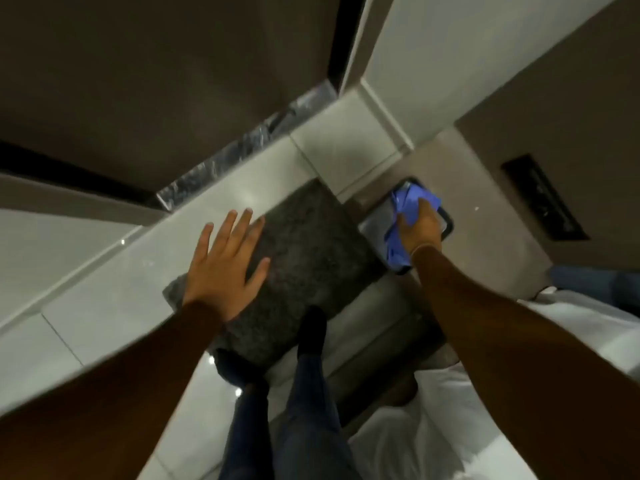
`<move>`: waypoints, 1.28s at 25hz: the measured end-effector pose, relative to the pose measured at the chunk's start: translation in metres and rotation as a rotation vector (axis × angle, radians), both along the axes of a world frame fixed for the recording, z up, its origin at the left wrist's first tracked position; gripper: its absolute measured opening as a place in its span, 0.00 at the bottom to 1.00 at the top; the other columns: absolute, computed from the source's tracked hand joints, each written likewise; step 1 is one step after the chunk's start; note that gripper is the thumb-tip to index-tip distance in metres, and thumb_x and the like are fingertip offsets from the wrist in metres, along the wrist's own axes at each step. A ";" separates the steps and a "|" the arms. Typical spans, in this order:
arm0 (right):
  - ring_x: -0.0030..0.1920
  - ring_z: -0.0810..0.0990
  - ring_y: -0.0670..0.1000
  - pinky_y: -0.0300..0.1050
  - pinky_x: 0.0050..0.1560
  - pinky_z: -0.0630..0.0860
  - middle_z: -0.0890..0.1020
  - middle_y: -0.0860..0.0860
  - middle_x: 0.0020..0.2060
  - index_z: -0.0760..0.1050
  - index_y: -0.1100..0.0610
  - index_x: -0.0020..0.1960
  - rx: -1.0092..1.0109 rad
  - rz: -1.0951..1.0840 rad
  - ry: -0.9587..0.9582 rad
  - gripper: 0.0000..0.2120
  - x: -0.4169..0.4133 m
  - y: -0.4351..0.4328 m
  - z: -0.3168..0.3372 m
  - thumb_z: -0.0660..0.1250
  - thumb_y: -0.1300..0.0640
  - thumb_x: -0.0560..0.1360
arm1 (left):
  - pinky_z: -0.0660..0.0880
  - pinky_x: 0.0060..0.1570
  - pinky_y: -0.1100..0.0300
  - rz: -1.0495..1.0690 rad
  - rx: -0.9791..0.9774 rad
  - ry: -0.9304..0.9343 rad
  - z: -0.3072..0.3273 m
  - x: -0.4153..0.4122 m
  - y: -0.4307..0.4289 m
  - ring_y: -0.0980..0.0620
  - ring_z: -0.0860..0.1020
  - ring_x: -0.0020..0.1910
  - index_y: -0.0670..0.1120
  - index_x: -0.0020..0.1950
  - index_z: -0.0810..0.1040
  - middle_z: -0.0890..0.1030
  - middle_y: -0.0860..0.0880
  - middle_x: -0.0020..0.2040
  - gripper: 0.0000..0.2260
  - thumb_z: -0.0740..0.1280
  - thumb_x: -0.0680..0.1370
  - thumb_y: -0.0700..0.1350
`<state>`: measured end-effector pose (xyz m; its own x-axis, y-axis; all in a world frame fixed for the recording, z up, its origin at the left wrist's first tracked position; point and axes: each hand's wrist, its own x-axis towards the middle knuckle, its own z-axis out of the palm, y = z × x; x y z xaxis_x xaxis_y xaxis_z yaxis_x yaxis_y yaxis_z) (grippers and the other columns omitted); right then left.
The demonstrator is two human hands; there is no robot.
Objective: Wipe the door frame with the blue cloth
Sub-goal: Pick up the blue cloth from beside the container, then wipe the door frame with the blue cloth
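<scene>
Blue cloth (pixel 403 220), soft and crumpled into loose folds, sits bunched in my right hand (pixel 420 226), fingers closed around it. I press it against a flat, rounded-corner plate (pixel 446 223) with a dark rim and a dull metallic face, set into a smooth beige wall panel (pixel 485 188). Just beside it runs the pale, glossy door frame (pixel 377 98), square-edged with a stepped moulding. My left hand (pixel 225 261) is open, fingers spread and flat, with nothing in it, hovering over the edge of a dark grey mat (pixel 311 258) with a coarse, nubbly pile. The mat lies on shiny white floor tiles (pixel 114 299). A strip of veined dark marble (pixel 242 147) forms the threshold beyond. My dark trouser legs (pixel 304 410) stand below.
</scene>
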<state>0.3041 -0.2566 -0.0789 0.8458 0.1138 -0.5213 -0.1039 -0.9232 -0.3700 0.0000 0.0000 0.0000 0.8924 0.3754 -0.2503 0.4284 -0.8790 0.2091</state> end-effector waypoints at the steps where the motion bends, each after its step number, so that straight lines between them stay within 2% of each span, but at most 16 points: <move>1: 0.83 0.65 0.62 0.51 0.83 0.59 0.65 0.62 0.83 0.58 0.61 0.86 -0.013 0.002 0.035 0.35 0.007 -0.003 -0.019 0.67 0.48 0.85 | 0.48 0.85 0.40 -0.010 0.006 0.013 -0.019 0.008 0.003 0.44 0.53 0.88 0.50 0.89 0.54 0.56 0.45 0.89 0.33 0.49 0.86 0.63; 4: 0.79 0.69 0.64 0.55 0.80 0.64 0.70 0.63 0.79 0.64 0.63 0.82 -0.089 0.029 0.060 0.36 0.016 -0.018 -0.081 0.70 0.45 0.83 | 0.45 0.86 0.40 0.036 -0.010 0.096 -0.066 0.031 0.004 0.45 0.50 0.89 0.51 0.90 0.52 0.53 0.46 0.90 0.34 0.49 0.86 0.63; 7: 0.76 0.70 0.64 0.56 0.78 0.67 0.71 0.62 0.76 0.68 0.63 0.78 -0.133 0.058 -0.039 0.33 0.009 -0.029 -0.114 0.73 0.47 0.80 | 0.44 0.85 0.40 0.051 -0.049 0.096 -0.098 0.032 -0.013 0.45 0.50 0.89 0.50 0.89 0.52 0.53 0.46 0.90 0.34 0.50 0.86 0.63; 11: 0.68 0.78 0.64 0.56 0.72 0.73 0.78 0.63 0.67 0.76 0.63 0.70 -0.085 -0.039 -0.122 0.21 0.030 -0.031 -0.124 0.71 0.56 0.80 | 0.45 0.85 0.40 0.089 -0.082 0.079 -0.107 0.020 -0.020 0.44 0.53 0.88 0.48 0.89 0.55 0.56 0.45 0.89 0.33 0.52 0.87 0.62; 15: 0.58 0.84 0.65 0.54 0.62 0.78 0.85 0.66 0.56 0.81 0.66 0.60 -0.082 -0.090 -0.149 0.14 0.038 -0.021 -0.086 0.71 0.60 0.78 | 0.49 0.85 0.38 0.092 -0.058 0.064 -0.080 -0.005 -0.013 0.43 0.55 0.88 0.47 0.89 0.58 0.58 0.45 0.89 0.33 0.54 0.87 0.61; 17: 0.58 0.84 0.67 0.55 0.62 0.77 0.85 0.67 0.57 0.82 0.67 0.59 -0.040 -0.051 -0.180 0.14 0.025 -0.005 -0.045 0.71 0.60 0.78 | 0.46 0.86 0.40 0.103 -0.026 0.078 -0.049 -0.012 0.000 0.46 0.51 0.88 0.49 0.89 0.54 0.54 0.47 0.90 0.33 0.51 0.86 0.62; 19: 0.63 0.82 0.68 0.58 0.67 0.76 0.83 0.68 0.62 0.81 0.68 0.65 0.076 0.002 -0.202 0.17 -0.002 0.027 0.008 0.72 0.61 0.79 | 0.45 0.86 0.41 0.187 0.040 0.077 -0.005 -0.015 0.023 0.47 0.48 0.89 0.51 0.89 0.53 0.52 0.49 0.90 0.33 0.50 0.86 0.63; 21: 0.60 0.82 0.68 0.57 0.61 0.76 0.82 0.66 0.59 0.80 0.64 0.65 0.189 0.040 -0.184 0.16 -0.023 0.060 0.065 0.73 0.58 0.80 | 0.47 0.86 0.40 0.252 0.055 0.007 0.046 -0.010 0.043 0.46 0.49 0.89 0.52 0.89 0.53 0.52 0.50 0.90 0.33 0.52 0.86 0.62; 23: 0.47 0.83 0.62 0.50 0.53 0.73 0.84 0.59 0.49 0.81 0.57 0.56 0.356 0.196 -0.207 0.08 -0.059 0.125 0.141 0.72 0.54 0.81 | 0.49 0.85 0.39 0.295 0.089 -0.073 0.127 -0.029 0.079 0.47 0.48 0.89 0.52 0.89 0.52 0.51 0.50 0.90 0.33 0.55 0.86 0.60; 24: 0.42 0.82 0.53 0.46 0.51 0.73 0.83 0.51 0.43 0.80 0.52 0.50 0.440 0.272 -0.246 0.02 -0.071 0.155 0.177 0.71 0.53 0.80 | 0.50 0.85 0.40 0.280 0.135 -0.107 0.159 -0.031 0.093 0.49 0.46 0.89 0.52 0.89 0.52 0.50 0.51 0.90 0.33 0.56 0.87 0.60; 25: 0.38 0.79 0.43 0.39 0.49 0.74 0.80 0.46 0.40 0.79 0.50 0.47 0.525 0.298 -0.277 0.02 -0.079 0.183 0.217 0.71 0.54 0.78 | 0.50 0.84 0.42 0.270 0.190 -0.149 0.187 -0.031 0.107 0.50 0.45 0.89 0.53 0.90 0.51 0.49 0.53 0.90 0.33 0.57 0.87 0.60; 26: 0.37 0.78 0.41 0.28 0.47 0.72 0.79 0.45 0.39 0.81 0.51 0.48 0.657 0.297 -0.311 0.01 -0.090 0.219 0.263 0.71 0.56 0.77 | 0.50 0.84 0.43 0.290 0.267 -0.202 0.220 -0.038 0.124 0.51 0.45 0.89 0.54 0.90 0.49 0.47 0.53 0.90 0.34 0.57 0.86 0.60; 27: 0.40 0.78 0.39 0.21 0.47 0.69 0.77 0.45 0.41 0.85 0.52 0.54 0.780 0.281 -0.333 0.08 -0.107 0.252 0.313 0.72 0.58 0.76 | 0.49 0.84 0.44 0.334 0.350 -0.265 0.255 -0.047 0.141 0.52 0.45 0.89 0.54 0.90 0.48 0.47 0.53 0.90 0.35 0.58 0.86 0.60; 29: 0.43 0.78 0.32 0.17 0.48 0.66 0.76 0.48 0.43 0.86 0.52 0.64 0.918 0.355 -0.371 0.22 -0.136 0.300 0.392 0.75 0.68 0.74 | 0.49 0.84 0.45 0.381 0.497 -0.388 0.318 -0.061 0.168 0.51 0.49 0.89 0.53 0.90 0.50 0.49 0.53 0.90 0.36 0.61 0.85 0.59; 30: 0.43 0.78 0.31 0.17 0.49 0.66 0.76 0.51 0.43 0.86 0.54 0.66 1.024 0.408 -0.423 0.25 -0.150 0.321 0.430 0.76 0.72 0.73 | 0.50 0.84 0.44 0.403 0.559 -0.447 0.345 -0.072 0.180 0.51 0.51 0.88 0.53 0.90 0.52 0.50 0.52 0.90 0.36 0.63 0.84 0.58; 32: 0.43 0.77 0.37 0.20 0.49 0.67 0.75 0.53 0.41 0.86 0.57 0.66 1.223 0.425 -0.556 0.25 -0.185 0.362 0.515 0.75 0.75 0.72 | 0.52 0.83 0.44 0.449 0.666 -0.578 0.403 -0.102 0.202 0.50 0.54 0.88 0.52 0.88 0.59 0.53 0.51 0.90 0.35 0.66 0.83 0.55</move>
<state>0.1187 0.1051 0.4359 0.6929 0.5401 0.4777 0.5206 0.0835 -0.8497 -0.1024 0.2016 0.4031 0.5506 0.6149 0.5646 0.7388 -0.6738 0.0134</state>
